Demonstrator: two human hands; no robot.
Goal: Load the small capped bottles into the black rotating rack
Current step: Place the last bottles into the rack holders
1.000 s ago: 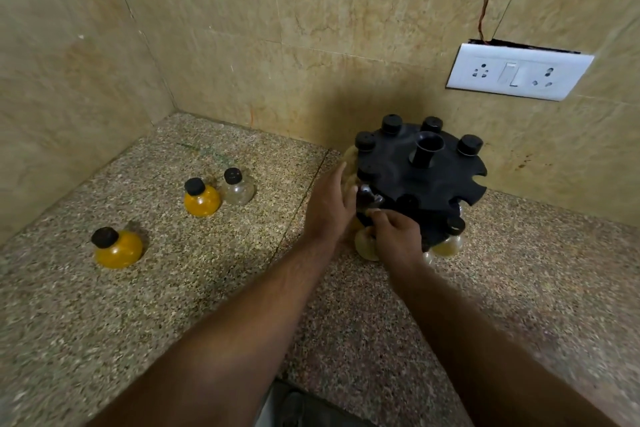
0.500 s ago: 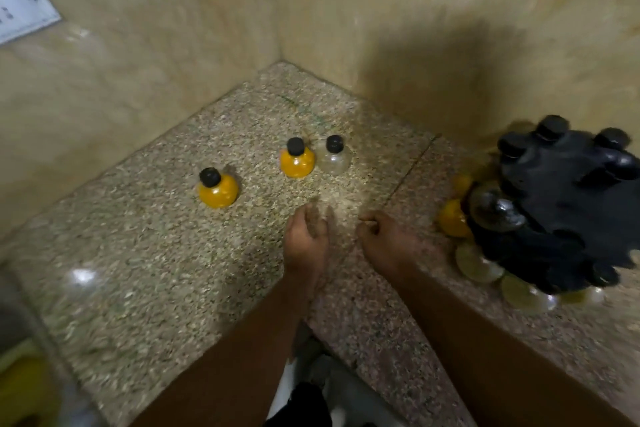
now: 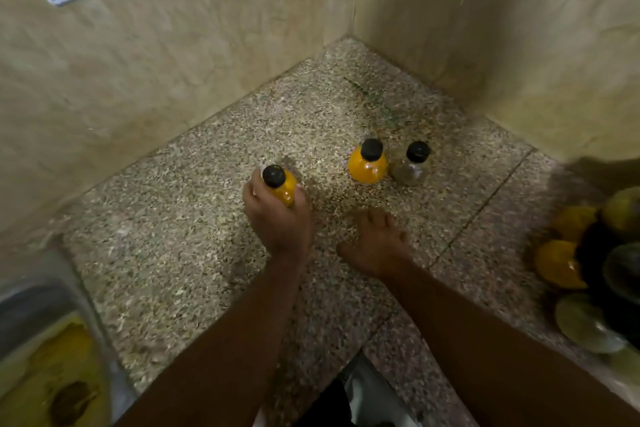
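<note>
Loading count, as I see it:
- Black rack (image 3: 602, 253), far right of the bench (image 3: 173, 253), mostly cut off and blurred: several bottles seated, apparently; exact number not readable
- Left hand (image 3: 277, 215): wrapped round one orange bottle (image 3: 282, 187), cap up, not yet carried over
- Right hand (image 3: 377, 243): fingers loose, empty, over the bench
- Waiting: second orange bottle (image 3: 367, 165) and clear bottle (image 3: 412, 165), standing just beside each other
- Remaining: three to load
</note>
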